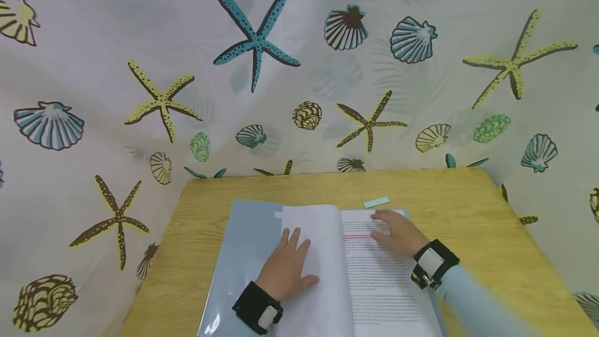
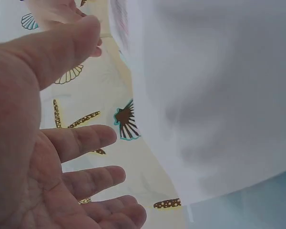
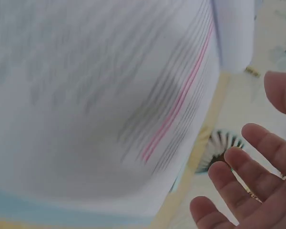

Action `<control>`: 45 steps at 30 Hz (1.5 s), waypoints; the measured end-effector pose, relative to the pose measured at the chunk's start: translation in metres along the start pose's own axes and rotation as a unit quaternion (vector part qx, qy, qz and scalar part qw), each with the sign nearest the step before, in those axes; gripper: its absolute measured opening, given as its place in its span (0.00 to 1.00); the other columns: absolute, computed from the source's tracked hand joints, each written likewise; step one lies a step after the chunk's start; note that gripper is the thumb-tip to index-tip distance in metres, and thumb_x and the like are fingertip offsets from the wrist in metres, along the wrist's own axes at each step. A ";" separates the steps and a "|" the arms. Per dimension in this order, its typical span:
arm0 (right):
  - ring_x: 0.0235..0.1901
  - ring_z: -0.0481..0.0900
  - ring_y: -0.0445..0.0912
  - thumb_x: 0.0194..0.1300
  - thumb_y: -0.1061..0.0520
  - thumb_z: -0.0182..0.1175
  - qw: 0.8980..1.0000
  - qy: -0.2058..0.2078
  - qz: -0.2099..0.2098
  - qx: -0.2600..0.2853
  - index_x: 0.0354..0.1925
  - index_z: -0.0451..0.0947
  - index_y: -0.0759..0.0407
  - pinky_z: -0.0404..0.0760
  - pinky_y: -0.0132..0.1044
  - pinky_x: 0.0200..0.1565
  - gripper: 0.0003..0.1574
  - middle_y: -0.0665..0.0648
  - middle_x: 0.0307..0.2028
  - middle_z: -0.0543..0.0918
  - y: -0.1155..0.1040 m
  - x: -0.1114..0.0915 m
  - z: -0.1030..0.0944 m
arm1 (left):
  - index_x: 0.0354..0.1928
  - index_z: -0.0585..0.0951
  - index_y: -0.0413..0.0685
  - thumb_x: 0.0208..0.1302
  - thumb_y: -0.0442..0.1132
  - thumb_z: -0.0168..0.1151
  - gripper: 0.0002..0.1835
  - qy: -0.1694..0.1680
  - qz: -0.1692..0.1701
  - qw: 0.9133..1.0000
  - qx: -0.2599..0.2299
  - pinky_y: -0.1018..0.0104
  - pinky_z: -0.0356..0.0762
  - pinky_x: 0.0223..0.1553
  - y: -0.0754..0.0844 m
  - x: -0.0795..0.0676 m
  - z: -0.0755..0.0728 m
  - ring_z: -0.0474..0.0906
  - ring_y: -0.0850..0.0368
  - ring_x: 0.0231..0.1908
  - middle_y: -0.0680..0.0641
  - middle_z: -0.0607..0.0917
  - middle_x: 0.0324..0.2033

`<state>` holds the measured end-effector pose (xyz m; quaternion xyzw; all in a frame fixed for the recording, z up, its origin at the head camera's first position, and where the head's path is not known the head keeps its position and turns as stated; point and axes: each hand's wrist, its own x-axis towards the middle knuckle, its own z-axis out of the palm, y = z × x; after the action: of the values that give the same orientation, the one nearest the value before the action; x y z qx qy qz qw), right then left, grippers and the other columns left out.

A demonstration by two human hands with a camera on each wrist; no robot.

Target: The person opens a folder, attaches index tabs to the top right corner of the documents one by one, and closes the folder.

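Blue-grey folder point(image 1: 234, 264) lies opened on wood-grain table point(image 1: 159, 285), pale green strip point(image 1: 376, 202) just beyond its top edge; left hand point(image 1: 286, 268), fingers spread, over blank left page point(image 1: 323, 243). Right hand point(image 1: 402, 234) at upper right of printed page point(image 1: 381, 280), near pink line point(image 1: 357, 236), fingers extended and apart; contact with paper cannot be told for either hand.

We can pass over the wooden table point(image 1: 194, 233) left of the blue-grey folder point(image 1: 238, 254), while the right sleeve point(image 1: 477, 300) blocks the other side and patterned cloth point(image 1: 290, 77) walls off the back.
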<state>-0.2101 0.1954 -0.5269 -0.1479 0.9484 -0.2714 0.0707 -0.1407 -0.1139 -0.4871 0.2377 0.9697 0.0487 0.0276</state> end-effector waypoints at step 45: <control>0.35 0.80 0.56 0.61 0.64 0.62 0.992 0.076 0.090 -0.051 0.44 0.78 0.63 0.76 0.52 0.41 0.12 0.64 0.38 0.83 0.074 0.087 0.000 | 0.62 0.75 0.45 0.60 0.55 0.66 0.32 0.063 0.017 0.993 -0.096 0.56 0.73 0.56 0.037 0.009 -0.002 0.71 0.49 0.61 0.42 0.75 0.60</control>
<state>-0.3102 0.2275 -0.5715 -0.0445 0.9731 -0.2256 0.0149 -0.1322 -0.0772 -0.4815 0.2472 0.9562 0.1567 -0.0113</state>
